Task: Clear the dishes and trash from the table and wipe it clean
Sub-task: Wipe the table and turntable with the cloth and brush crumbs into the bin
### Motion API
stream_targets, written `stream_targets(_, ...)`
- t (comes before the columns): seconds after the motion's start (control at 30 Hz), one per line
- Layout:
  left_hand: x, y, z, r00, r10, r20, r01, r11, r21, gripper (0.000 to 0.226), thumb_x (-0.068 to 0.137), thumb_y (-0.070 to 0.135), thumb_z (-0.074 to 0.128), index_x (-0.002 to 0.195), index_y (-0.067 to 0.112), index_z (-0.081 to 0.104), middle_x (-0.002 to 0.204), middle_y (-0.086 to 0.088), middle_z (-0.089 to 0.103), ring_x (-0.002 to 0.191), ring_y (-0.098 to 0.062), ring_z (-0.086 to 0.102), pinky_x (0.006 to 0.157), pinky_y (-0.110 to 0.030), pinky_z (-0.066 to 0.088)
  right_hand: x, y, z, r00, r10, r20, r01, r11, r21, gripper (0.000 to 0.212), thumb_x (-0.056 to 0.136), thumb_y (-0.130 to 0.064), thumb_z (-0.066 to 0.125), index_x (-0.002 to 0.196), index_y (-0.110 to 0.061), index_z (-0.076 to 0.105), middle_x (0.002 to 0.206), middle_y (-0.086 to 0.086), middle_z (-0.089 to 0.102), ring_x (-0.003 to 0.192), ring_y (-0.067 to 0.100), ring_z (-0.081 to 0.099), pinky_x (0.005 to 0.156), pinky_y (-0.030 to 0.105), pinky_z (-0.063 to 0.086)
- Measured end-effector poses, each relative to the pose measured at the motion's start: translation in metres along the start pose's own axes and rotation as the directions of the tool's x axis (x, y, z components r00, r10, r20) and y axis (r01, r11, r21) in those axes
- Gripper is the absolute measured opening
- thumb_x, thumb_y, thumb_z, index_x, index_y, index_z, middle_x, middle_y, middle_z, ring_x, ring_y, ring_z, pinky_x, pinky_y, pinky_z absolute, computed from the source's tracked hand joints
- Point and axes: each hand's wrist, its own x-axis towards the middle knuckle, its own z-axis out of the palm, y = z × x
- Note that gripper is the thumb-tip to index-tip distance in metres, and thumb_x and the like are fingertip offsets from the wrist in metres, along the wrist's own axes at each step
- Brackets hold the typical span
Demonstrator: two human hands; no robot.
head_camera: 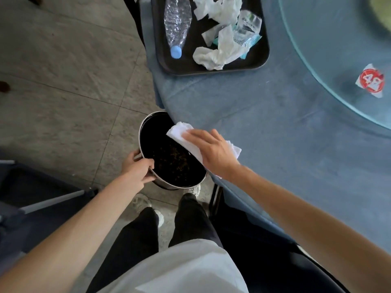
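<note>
Wiping at the table edge, sweeping crumbs toward a bin held just below the rim. Right hand (208, 149) flat and spread on a folded white cloth (186, 136), pressing it to the blue tablecloth (275, 127), with the cloth's front corner hanging out over the bin's mouth. Left hand (137, 170) closed around the near rim of the round metal bin (169, 157), thumb over the lip, holding it close against the table edge. Dark inside, with fine specks of debris on the bottom.

Cloth soft, thin and limp: likely to bunch or slide unless pressed under a flat palm, so best held as now, fingers wide across the middle. Bin stiff, probably light, with a smooth and possibly slippery rim; a one-handed grip at the lip looks adequate only while it stays near level.

Farther along the table, a dark tray (264, 49) near the edge, holding a crushed plastic bottle (176, 24) with a blue cap, crumpled napkins (220, 49) and a clear plastic cup (247, 26), all light, all still to be thrown out. Under the glass turntable (330, 81), a red round label (372, 80).

Tablecloth fabric slightly wrinkled, likely to drag under the wipe. Grey stone-tile floor (63, 70) below, and a dark chair (31, 197) at the left.
</note>
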Motion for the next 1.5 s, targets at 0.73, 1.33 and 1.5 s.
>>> stream_targets(0.73, 0.033, -0.018, -0.028, 1.000, -0.002, -0.004, 0.002, 0.999, 0.035, 0.066, 0.082, -0.016, 0.055, 0.130, 0.029, 0.058, 0.123, -0.007, 0.065, 0.104, -0.036, 0.069, 0.063, -0.042, 0.062, 0.033, -0.034, 0.049, 1.000, 0.021, -0.021, -0.023, 0.996, -0.088, 0.067, 0.080, 0.007, 0.075, 0.138, -0.024, 0.066, 0.137, 0.000, 0.065, 0.089, 0.026, 0.050, 0.069, 0.037, 0.049)
stream_targets(1.33, 0.245, -0.138, -0.095, 0.990, -0.134, 0.045, 0.138, 0.985, -0.105, 0.063, 0.084, -0.015, 0.058, 0.125, 0.033, 0.057, 0.124, 0.002, 0.066, 0.102, -0.031, 0.071, 0.069, -0.046, 0.064, 0.001, -0.031, 0.254, 0.919, 0.394, -0.016, -0.392, 0.918, 0.067, 0.050, 0.102, -0.005, 0.039, 0.148, -0.015, 0.055, 0.150, 0.001, 0.055, 0.139, 0.017, 0.049, 0.115, 0.035, 0.036)
stream_targets(1.5, 0.323, -0.191, -0.087, 0.992, -0.108, 0.060, 0.113, 0.988, -0.102, 0.066, 0.079, -0.013, 0.057, 0.125, 0.034, 0.057, 0.130, 0.002, 0.064, 0.107, -0.033, 0.070, 0.060, -0.040, 0.063, -0.011, 0.006, 0.338, 0.861, 0.503, 0.072, -0.508, 0.859, 0.069, 0.047, 0.105, -0.009, 0.048, 0.151, -0.020, 0.051, 0.154, 0.000, 0.051, 0.142, 0.018, 0.046, 0.106, -0.003, 0.013)
